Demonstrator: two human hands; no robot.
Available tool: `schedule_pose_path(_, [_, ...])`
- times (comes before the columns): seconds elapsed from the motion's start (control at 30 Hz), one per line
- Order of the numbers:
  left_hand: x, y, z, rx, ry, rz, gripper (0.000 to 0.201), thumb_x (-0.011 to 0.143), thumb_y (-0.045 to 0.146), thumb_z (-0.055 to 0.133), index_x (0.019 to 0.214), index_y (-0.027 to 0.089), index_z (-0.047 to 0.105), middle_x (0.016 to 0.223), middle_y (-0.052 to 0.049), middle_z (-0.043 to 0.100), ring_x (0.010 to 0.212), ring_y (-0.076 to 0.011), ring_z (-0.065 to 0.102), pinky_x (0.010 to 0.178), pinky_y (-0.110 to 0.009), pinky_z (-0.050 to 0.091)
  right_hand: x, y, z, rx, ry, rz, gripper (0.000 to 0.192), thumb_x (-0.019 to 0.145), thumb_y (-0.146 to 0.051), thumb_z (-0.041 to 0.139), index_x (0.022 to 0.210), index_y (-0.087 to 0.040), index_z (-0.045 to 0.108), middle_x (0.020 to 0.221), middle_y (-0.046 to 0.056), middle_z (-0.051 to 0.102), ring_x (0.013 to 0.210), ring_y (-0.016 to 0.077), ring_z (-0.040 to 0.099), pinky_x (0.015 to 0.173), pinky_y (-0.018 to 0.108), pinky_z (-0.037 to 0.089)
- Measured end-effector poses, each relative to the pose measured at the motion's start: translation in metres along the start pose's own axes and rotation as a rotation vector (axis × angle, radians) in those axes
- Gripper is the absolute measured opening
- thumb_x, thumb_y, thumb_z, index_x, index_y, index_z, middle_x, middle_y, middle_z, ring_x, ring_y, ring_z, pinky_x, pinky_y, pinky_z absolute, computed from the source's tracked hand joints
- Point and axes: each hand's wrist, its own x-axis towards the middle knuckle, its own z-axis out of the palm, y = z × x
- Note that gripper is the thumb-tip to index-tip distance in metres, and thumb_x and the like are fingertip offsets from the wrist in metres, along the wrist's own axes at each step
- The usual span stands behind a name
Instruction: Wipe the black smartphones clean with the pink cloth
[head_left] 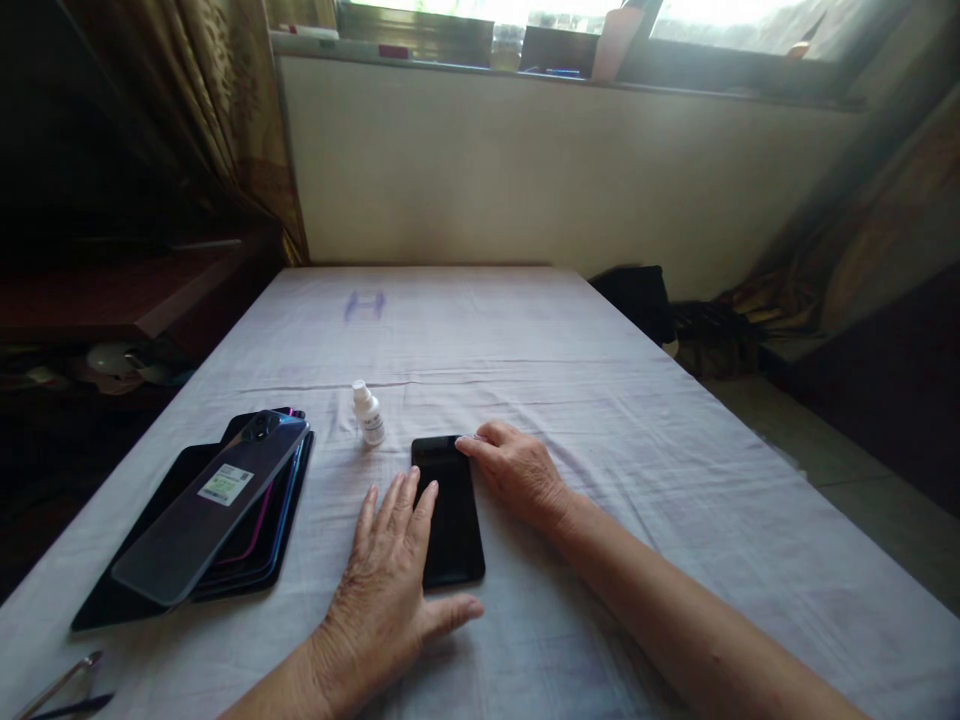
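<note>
Your left hand [390, 590] lies flat on the white cloth-covered table [600, 420]. Its fingers [409, 500] are spread open and straight, and they hold nothing. Your first finger runs along the left edge of the flat black phone with a dark glass screen [448, 510] and touches it there. Your thumb pokes out just under the phone's near end.

Your right hand [517, 470] sits at the far right corner of the phone. Its fingers [480, 447] are bent and pressed close together, and the tips rest on that corner. You may be pinching something very thin there, but it is too small to tell.

The phone lies face up between your two hands, flat on the cloth.

Just past your left fingertips, and a bit to the left, stands a small white plastic bottle with a white cap [368, 412]. It leans a little and does not touch the phone.

Farther to the left of your left hand sits a pile of dark phones and phone covers [217, 510]. The top one is grey and carries a small white and green sticker [225, 484].

By your left wrist, near the table's edge, lie thin metal tweezers [56, 686].
</note>
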Motion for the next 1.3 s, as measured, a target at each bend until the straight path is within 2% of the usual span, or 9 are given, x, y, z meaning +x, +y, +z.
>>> schedule_pose_path(0.17, [0.001, 0.002, 0.003, -0.006, 0.000, -0.023, 0.111, 0.071, 0.077, 0.065, 0.153, 0.013, 0.027, 0.156, -0.025, 0.034, 0.144, -0.0402, 0.032, 0.117, -0.059, 0.020, -0.014, 0.000, 0.000, 0.088, 0.047, -0.063, 0.027, 0.096, -0.017, 0.054, 0.114, -0.028, 0.071, 0.091, 0.006, 0.067, 0.077, 0.0175, 0.060, 0.069, 0.027, 0.047])
schedule_pose_path(0.33, [0.004, 0.001, 0.002, -0.012, -0.028, 0.014, 0.117, 0.068, 0.079, 0.067, 0.154, 0.012, 0.024, 0.156, -0.026, 0.033, 0.145, -0.0397, 0.031, 0.117, -0.059, 0.021, -0.028, -0.004, -0.006, 0.110, 0.057, -0.096, 0.028, 0.097, -0.020, 0.052, 0.115, -0.029, 0.071, 0.091, 0.006, 0.068, 0.076, 0.0174, 0.060, 0.069, 0.028, 0.048])
schedule_pose_path(0.5, [0.006, 0.005, 0.002, -0.026, -0.010, 0.025, 0.120, 0.066, 0.079, 0.068, 0.153, 0.010, 0.023, 0.156, -0.027, 0.033, 0.145, -0.0405, 0.030, 0.117, -0.059, 0.022, -0.039, -0.010, -0.013, 0.147, 0.065, -0.160, 0.030, 0.097, -0.021, 0.050, 0.120, -0.028, 0.069, 0.090, 0.006, 0.067, 0.076, 0.0171, 0.059, 0.069, 0.028, 0.047])
schedule_pose_path(0.7, [0.010, 0.014, 0.002, -0.019, -0.025, 0.016, 0.103, 0.076, 0.055, 0.070, 0.154, 0.009, 0.021, 0.158, -0.024, 0.031, 0.146, -0.0375, 0.028, 0.118, -0.056, 0.024, -0.048, -0.015, -0.017, 0.037, 0.040, -0.230, 0.033, 0.098, -0.017, 0.043, 0.118, -0.022, 0.069, 0.089, 0.008, 0.068, 0.074, 0.0182, 0.060, 0.067, 0.030, 0.048])
schedule_pose_path(0.83, [0.014, 0.016, -0.002, -0.043, -0.056, 0.033, 0.098, 0.073, 0.038, 0.066, 0.155, 0.008, 0.020, 0.159, -0.022, 0.029, 0.147, -0.0359, 0.027, 0.119, -0.055, 0.024, -0.049, -0.015, -0.018, -0.003, 0.033, -0.229, 0.031, 0.097, -0.016, 0.046, 0.117, -0.021, 0.068, 0.089, 0.008, 0.068, 0.075, 0.0184, 0.060, 0.068, 0.029, 0.048])
schedule_pose_path(0.97, [0.017, 0.008, -0.012, -0.118, -0.173, 0.080, 0.100, 0.068, 0.026, 0.061, 0.156, 0.010, 0.016, 0.162, -0.020, 0.022, 0.149, -0.0354, 0.022, 0.120, -0.056, 0.022, -0.046, -0.011, -0.018, -0.090, 0.057, -0.144, 0.028, 0.096, -0.015, 0.048, 0.116, -0.018, 0.069, 0.090, 0.008, 0.069, 0.075, 0.0179, 0.061, 0.068, 0.028, 0.049])
schedule_pose_path(1.1, [0.020, -0.005, -0.032, -0.191, -0.339, 0.162, 0.106, 0.069, 0.020, 0.058, 0.158, 0.017, 0.001, 0.165, -0.015, 0.014, 0.150, -0.0322, 0.015, 0.120, -0.055, 0.023, -0.048, -0.008, -0.019, -0.164, 0.088, -0.058, 0.027, 0.095, -0.013, 0.051, 0.113, -0.016, 0.070, 0.092, 0.008, 0.069, 0.080, 0.0186, 0.062, 0.072, 0.027, 0.050])
schedule_pose_path(1.2, [0.022, -0.014, -0.048, -0.228, -0.375, 0.233, 0.111, 0.068, 0.018, 0.058, 0.159, 0.023, -0.005, 0.165, -0.011, 0.011, 0.151, -0.0313, 0.013, 0.120, -0.053, 0.026, -0.053, -0.014, -0.021, -0.207, 0.099, -0.015, 0.026, 0.096, -0.013, 0.052, 0.113, -0.015, 0.070, 0.093, 0.009, 0.069, 0.082, 0.0184, 0.063, 0.074, 0.026, 0.051])
schedule_pose_path(1.3, [0.019, -0.021, -0.054, -0.214, -0.355, 0.284, 0.111, 0.067, 0.018, 0.058, 0.159, 0.025, -0.004, 0.165, -0.009, 0.014, 0.150, -0.0311, 0.018, 0.119, -0.051, 0.030, -0.062, -0.025, -0.022, -0.228, 0.093, 0.000, 0.027, 0.095, -0.011, 0.051, 0.115, -0.014, 0.069, 0.092, 0.008, 0.069, 0.081, 0.0176, 0.063, 0.074, 0.026, 0.051])
